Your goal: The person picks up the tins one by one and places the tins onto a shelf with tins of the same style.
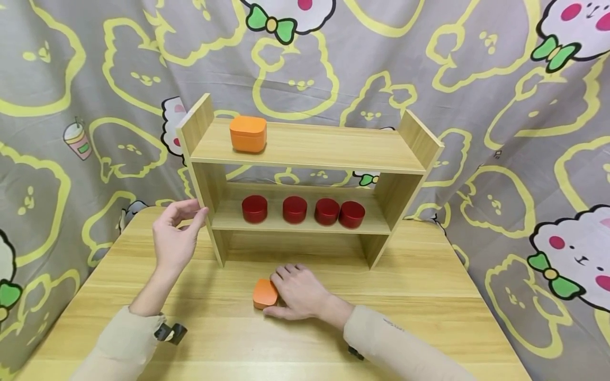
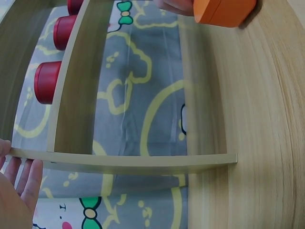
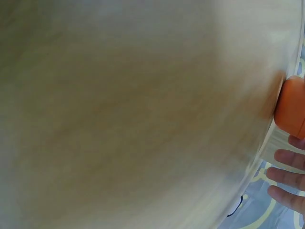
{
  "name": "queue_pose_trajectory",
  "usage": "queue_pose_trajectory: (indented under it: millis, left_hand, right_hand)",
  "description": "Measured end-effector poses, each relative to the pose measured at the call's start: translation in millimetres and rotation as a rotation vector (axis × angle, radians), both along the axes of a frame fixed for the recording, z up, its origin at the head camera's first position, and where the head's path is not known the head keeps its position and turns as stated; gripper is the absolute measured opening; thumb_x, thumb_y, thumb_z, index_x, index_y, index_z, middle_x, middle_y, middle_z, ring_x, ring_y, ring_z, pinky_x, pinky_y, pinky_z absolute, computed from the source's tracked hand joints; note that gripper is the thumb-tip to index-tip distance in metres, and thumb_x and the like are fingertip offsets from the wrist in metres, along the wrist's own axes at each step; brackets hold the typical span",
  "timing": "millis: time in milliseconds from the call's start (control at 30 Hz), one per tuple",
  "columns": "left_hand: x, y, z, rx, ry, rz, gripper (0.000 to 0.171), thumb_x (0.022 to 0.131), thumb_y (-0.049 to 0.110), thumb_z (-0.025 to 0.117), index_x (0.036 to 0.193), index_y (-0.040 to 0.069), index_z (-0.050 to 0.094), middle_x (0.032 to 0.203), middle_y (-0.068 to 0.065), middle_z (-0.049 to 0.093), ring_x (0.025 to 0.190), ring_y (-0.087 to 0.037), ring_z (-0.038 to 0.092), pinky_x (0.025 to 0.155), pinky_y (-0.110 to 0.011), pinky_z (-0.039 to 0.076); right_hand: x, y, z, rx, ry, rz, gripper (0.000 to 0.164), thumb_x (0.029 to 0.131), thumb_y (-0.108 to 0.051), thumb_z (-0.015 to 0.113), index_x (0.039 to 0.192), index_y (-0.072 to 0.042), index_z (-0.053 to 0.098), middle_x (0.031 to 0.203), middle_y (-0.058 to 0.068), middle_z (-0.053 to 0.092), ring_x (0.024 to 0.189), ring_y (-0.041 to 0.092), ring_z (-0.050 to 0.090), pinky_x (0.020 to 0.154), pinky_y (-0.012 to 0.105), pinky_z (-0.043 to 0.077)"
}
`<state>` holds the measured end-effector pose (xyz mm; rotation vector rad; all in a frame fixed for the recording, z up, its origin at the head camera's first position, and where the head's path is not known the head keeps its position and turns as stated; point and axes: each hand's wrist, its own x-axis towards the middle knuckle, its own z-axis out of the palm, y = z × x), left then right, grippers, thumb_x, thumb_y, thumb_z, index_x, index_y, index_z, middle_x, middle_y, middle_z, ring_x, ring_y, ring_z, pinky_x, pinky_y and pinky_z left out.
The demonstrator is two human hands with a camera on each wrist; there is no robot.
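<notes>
My left hand (image 1: 175, 235) is at the left side panel of a small wooden shelf (image 1: 295, 168), holding its front edge between thumb and fingers. In the left wrist view the thumb lies on one face of the panel, with the fingers on the other. On the table in front of the shelf, my right hand (image 1: 302, 293) grips a small orange lidded box (image 1: 265, 294), thumb on its near side and index finger at its far side. The other fingers (image 3: 286, 177) spread out straight in the right wrist view. A second orange box (image 1: 248, 134) stands on the top board, toward the left.
Several round red tins stand along the middle board, one tin (image 1: 254, 209) at the left and another (image 1: 352, 214) at the right. The shelf stands toward the back of the wooden table (image 1: 419, 317). A patterned grey curtain (image 1: 476, 116) hangs behind and at both sides.
</notes>
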<state>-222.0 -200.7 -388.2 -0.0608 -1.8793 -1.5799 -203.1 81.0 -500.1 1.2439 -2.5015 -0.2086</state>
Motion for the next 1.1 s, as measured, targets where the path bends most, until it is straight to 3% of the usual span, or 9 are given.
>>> queue_pose_trajectory:
  millis: [600,900,1100]
  left_hand:
    - [0.9,0,0.0,-0.012,0.003,0.012,0.02,0.093,0.002,0.079,0.11,-0.006,0.073,0.09,0.026,0.07,0.078,0.01,0.069,0.062,-0.005,0.056]
    - [1.3,0,0.0,-0.015,0.002,0.01,0.019,0.093,0.003,0.079,0.11,-0.005,0.073,0.089,0.026,0.07,0.078,0.01,0.069,0.063,-0.005,0.057]
    - [1.9,1,-0.1,-0.009,0.003,0.003,0.02,0.093,0.003,0.078,0.11,-0.005,0.073,0.09,0.025,0.07,0.078,0.009,0.069,0.063,-0.006,0.058]
  right_hand:
    - [9.6,13,15.7,0.016,0.062,0.024,0.071,0.092,-0.086,0.046,0.11,-0.02,0.067,0.11,-0.005,0.074,0.102,0.016,0.073,0.086,0.032,0.065]
    - [18.1,26,48.8,-0.084,0.05,0.06,0.065,0.088,-0.083,0.058,0.108,-0.022,0.065,0.103,-0.008,0.069,0.096,0.013,0.068,0.082,0.029,0.06]
    - [19.7,34,75.8,-0.161,0.113,0.123,0.065,0.082,-0.081,0.066,0.106,-0.021,0.066,0.101,-0.008,0.067,0.094,0.014,0.066,0.08,0.029,0.058]
